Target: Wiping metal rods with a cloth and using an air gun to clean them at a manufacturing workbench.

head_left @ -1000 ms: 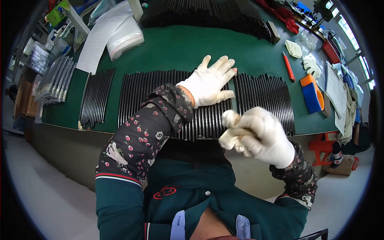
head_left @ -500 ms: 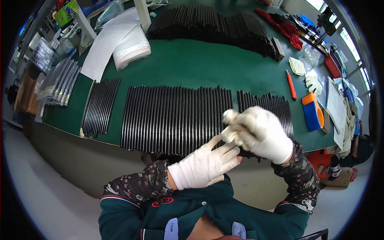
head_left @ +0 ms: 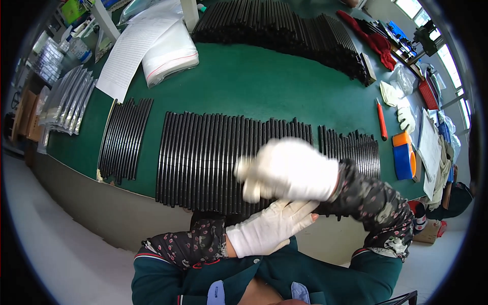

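Here, gloved hands, right [head_left: 290, 170] fisted above flat left [head_left: 269, 229], hover over green table [head_left: 244, 86].

Clear bags [head_left: 170, 53], silvery packets [head_left: 68, 101] far left.

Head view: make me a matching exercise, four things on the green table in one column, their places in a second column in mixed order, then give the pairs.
Things:
1. orange-handled knife
2. white paper sheet
3. small separate bundle of black rods
4. blue and orange block

Places:
A. left of the wide row of black rods
B. far left of the table, beside a clear plastic bag
C. near the table's right edge, nearer the person than the knife
D. right part of the table, beyond the short rods

Pairs: 1-D, 2-B, 3-A, 4-C
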`<state>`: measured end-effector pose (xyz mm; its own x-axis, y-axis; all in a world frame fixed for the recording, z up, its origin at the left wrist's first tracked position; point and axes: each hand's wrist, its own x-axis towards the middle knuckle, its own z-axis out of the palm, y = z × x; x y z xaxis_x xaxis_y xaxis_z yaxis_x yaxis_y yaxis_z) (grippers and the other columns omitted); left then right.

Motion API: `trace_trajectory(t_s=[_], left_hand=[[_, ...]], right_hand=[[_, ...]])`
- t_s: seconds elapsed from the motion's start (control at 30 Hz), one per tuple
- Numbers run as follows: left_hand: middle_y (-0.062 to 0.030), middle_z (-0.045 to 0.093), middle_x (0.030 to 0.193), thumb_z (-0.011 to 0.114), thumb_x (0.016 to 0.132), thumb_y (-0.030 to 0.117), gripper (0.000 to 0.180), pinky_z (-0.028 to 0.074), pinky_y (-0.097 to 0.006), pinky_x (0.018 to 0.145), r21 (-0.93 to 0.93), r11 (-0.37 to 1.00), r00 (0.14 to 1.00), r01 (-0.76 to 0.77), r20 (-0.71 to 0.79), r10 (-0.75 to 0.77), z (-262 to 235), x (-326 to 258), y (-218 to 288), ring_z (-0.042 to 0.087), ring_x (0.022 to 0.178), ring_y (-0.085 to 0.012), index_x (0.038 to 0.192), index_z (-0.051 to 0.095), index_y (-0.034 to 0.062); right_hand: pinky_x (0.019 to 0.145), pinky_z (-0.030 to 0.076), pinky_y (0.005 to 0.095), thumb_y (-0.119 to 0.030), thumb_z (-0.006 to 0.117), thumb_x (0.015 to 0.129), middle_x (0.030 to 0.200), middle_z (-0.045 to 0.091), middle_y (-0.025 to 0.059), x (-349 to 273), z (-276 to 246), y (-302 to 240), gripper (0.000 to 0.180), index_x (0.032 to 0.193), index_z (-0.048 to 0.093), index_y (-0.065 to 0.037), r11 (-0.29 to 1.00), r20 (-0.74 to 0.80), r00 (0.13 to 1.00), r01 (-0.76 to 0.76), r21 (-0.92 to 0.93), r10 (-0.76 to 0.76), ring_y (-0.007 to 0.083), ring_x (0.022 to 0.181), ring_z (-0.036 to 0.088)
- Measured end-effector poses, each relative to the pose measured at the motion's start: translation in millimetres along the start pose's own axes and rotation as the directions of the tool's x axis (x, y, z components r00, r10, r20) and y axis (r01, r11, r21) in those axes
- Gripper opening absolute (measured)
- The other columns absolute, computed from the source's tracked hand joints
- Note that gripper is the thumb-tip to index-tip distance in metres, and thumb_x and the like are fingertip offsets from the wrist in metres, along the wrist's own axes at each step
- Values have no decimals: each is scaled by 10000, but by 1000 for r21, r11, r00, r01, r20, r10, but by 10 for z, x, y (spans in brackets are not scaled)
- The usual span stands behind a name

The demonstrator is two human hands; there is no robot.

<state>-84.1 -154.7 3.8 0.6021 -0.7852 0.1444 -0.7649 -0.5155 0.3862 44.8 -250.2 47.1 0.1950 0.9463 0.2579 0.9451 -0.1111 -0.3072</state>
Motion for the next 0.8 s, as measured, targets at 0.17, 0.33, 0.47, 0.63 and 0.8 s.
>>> trace_trajectory(t_s=[0.17,0.33,0.47,0.63,0.8], left_hand=[[-147,391,1426,688,756,431,703,263,-462,1101,59,998,999,-38,-13,38,55,4,-1,337,1344,-313,1326,508,61],[-150,399,1416,702,751,404,698,276,-445,1091,36,999,999,-24,-47,25,52,17,7,338,1345,-316,1328,507,63],[-145,409,1409,713,741,384,690,303,-452,1076,53,998,997,-20,-79,24,64,-14,11,358,1335,-304,1309,513,48],[-152,431,1381,735,712,380,699,334,-464,1052,6,1000,996,-14,-89,14,-203,-33,-5,392,1309,-298,1272,520,20],[-135,436,1369,728,730,386,653,342,-488,1043,93,993,993,78,-96,-69,-186,-82,-192,401,1296,-298,1262,531,62]], right_hand=[[583,542,319,-178,654,837,688,631,40,-31,11,989,178,982,618,-81,967,-322,939,-184,-176,120,216,612,623],[574,526,355,-208,674,801,660,579,39,55,87,195,215,962,615,-79,995,29,998,56,80,-59,225,633,610],[707,517,343,-126,675,794,812,684,70,38,-140,681,241,1019,613,-69,937,-126,961,-270,-220,247,230,755,638],[896,473,375,-118,656,800,989,641,144,-160,-164,957,297,1073,596,-17,785,-151,780,-618,-34,607,323,992,592],[829,479,398,-75,665,758,969,624,108,-205,-110,918,310,1059,601,-47,893,-83,907,-420,-160,412,314,905,578]])
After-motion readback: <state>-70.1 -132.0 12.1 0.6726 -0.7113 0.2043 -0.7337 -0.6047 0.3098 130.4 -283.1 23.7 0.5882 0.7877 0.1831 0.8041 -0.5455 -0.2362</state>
